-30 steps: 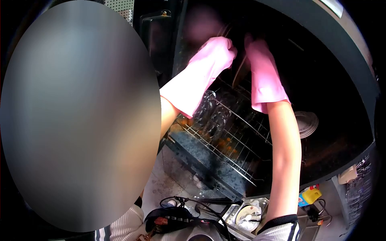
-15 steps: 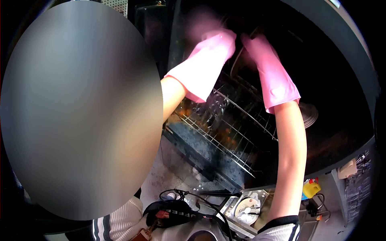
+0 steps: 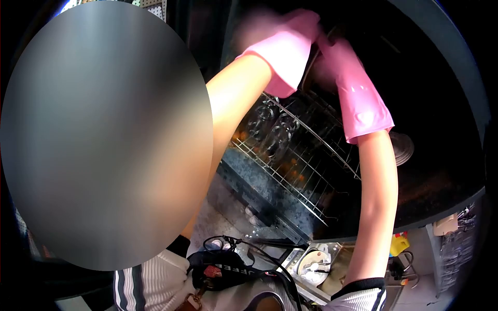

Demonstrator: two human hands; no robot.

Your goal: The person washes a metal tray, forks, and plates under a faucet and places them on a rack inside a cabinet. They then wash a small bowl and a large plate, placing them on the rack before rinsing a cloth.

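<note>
Left hand (image 3: 288, 45) higher above rack (image 3: 303, 153)

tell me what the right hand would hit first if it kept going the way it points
Probably the left hand: the right hand points up and toward it, fingertips close by it inside the dark cabinet. Blur hides whether they touch.

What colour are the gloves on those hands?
Pink: left glove and right glove alike, clearest in the head view.
</note>
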